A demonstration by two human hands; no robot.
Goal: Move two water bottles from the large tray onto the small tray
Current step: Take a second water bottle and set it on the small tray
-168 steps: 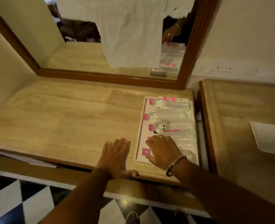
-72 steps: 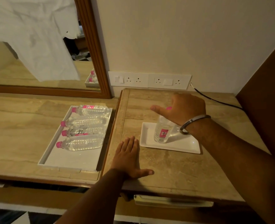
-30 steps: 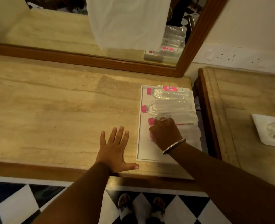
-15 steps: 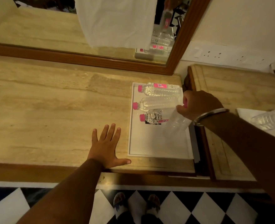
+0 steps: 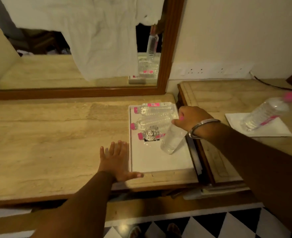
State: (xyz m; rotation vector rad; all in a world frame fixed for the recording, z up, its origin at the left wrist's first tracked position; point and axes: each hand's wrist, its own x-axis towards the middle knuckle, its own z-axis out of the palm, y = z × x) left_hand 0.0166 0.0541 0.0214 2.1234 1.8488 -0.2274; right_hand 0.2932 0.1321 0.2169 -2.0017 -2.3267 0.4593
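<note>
Clear plastic pink-capped water bottle [image 5: 171, 140]: light, thin-walled, probably slippery; right hand [image 5: 191, 118] closed around its cap end, hanging at the white large tray's [image 5: 159, 162] three o'clock edge.

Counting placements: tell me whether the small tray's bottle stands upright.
Upright: the bottle stands base-down on the small tray, pink cap on top.

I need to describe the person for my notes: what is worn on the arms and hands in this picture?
Both forearms are bare, with no sleeves in view and no gloves. The right hand has a thin silver-coloured metal bangle around the wrist. The left hand and its wrist carry nothing visible. Any rings are too small to tell.
</note>
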